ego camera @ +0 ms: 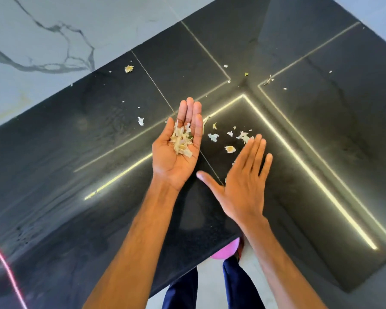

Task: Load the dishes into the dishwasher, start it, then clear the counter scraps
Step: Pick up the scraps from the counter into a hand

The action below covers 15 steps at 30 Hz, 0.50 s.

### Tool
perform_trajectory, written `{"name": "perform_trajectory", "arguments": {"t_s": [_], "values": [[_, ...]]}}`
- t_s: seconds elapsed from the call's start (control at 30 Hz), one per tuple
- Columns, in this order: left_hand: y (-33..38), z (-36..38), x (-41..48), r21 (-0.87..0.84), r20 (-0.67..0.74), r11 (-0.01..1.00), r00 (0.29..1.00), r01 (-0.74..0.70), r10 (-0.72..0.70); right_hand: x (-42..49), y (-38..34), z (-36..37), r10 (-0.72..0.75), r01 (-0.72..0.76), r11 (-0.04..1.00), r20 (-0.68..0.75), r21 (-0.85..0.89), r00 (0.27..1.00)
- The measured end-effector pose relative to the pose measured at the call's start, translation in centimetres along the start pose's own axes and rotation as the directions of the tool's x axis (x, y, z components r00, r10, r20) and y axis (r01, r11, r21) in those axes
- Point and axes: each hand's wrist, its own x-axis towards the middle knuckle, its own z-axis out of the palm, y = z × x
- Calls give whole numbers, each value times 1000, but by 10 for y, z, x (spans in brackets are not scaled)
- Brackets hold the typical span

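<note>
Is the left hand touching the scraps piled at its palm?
Touching. The head view shows the scraps lying directly in the upturned palm of the left hand.

surface: glossy black counter (pixel 76 152), thin seams crossing it, bright light strips mirrored in it | centre: loose cluster of pale food scraps (pixel 230 149) | left of centre: single white scrap (pixel 140 121) | near far-left edge: yellowish scrap (pixel 129 68) | far side: stem-like bit (pixel 269 80), tiny white fleck (pixel 225 66), well apart
</note>
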Motion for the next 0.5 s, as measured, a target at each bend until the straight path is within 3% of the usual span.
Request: {"name": "perform_trajectory", "arguments": {"t_s": [0.2,0.3,0.37,0.43,0.5], "values": [[46,-7,-13,0,-1,1000,1000,-22,22,92,-52,13,90,-79,991,-102,105,991],[73,-10,-22,-15,1,998,999,-54,54,123,-73,8,59,-7,964,-186,266,981],[93,-15,-30,-10,1,995,995,-96,96,117,-92,3,-41,130,948,-294,290,955],[114,-20,-38,-22,9,991,991,-133,133,94,-119,3,-263,346,919,-359,190,896],[134,-24,-44,-38,24,985,985,-167,168,70,-147,11,-486,536,836,-292,118,824]]}}
